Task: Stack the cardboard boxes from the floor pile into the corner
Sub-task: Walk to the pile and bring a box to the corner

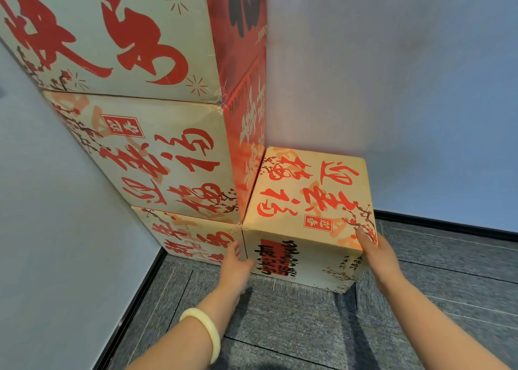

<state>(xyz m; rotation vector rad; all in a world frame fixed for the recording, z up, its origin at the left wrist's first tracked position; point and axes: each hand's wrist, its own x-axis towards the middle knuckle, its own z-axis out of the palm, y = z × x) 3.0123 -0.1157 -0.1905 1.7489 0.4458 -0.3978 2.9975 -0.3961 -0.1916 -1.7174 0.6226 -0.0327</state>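
While left hand (237, 261), right hand (377, 256) press box (308, 198) sides — grip seemingly flat.

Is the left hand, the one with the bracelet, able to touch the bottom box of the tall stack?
Probably yes. The left hand sits at the near left edge of the single floor box, right beside the stack's bottom box, with nothing between them.

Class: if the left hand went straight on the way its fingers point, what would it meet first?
The left hand would likely meet the bottom stacked box, near its seam with the single box; depth is unclear.
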